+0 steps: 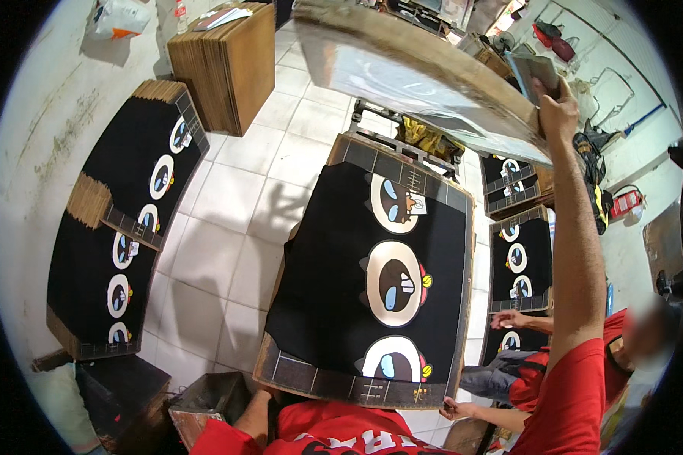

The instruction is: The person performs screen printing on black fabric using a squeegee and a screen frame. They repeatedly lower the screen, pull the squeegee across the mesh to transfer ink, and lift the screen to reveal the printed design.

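My right arm (577, 250) reaches far up. My right hand (557, 110) is closed on a grey flat block that looks like a squeegee (536, 72), right against the end of a raised wooden-framed printing screen (432, 72). That screen tilts above a board (311, 371) in front of me. Black fabric (319, 265) lies on the board, printed with several round cartoon faces (395, 282). My left hand (261, 397) is low at the board's near left corner; its fingers are hidden beneath the edge.
A co-worker in red stands at right, one hand (457, 409) at the board's near right corner, the other hand (508, 319) over another printed board (520, 262). More printed black panels (121, 152) lie at left, near a stack of brown boards (231, 68). A bin (209, 398) stands by my left arm.
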Tool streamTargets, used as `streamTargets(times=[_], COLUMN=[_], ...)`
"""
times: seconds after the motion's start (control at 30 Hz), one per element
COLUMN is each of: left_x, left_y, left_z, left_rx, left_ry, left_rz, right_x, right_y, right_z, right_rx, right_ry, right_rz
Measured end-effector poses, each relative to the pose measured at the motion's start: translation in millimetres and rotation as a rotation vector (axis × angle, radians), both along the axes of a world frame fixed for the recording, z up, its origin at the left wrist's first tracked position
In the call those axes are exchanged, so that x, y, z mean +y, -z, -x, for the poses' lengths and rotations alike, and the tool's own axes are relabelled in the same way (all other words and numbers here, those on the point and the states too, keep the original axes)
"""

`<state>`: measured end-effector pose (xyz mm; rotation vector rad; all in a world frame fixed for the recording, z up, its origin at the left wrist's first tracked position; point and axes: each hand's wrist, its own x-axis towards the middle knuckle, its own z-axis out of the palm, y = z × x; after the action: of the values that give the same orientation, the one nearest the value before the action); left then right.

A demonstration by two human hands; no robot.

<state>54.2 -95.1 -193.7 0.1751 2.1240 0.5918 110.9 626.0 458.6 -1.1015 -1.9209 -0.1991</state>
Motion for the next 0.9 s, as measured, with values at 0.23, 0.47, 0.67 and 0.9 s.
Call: streamTargets(times=[0.23,0.47,0.67,0.9], left_x=[2,19,14,6], left_y=[-26,-22,1,7], left_z=[-65,-71,-42,-4], left_rx=[0.192,0.523,0.475,0.772], left_ry=[-0.010,-0.019,-0.086,-0.140], left_rz=[-0.017,-0.081,0.008,-0.054], right_x=[29,28,51,66], right_y=[-20,-19,-23,-25], right_z=[-9,-42,-50,-49], right_rx=[-0.107,-0.152,-0.173,-0.185], right_ry=[-0.050,0.047,0.074,0.061], right_rz=[0.022,-0.011,0.003,-0.002])
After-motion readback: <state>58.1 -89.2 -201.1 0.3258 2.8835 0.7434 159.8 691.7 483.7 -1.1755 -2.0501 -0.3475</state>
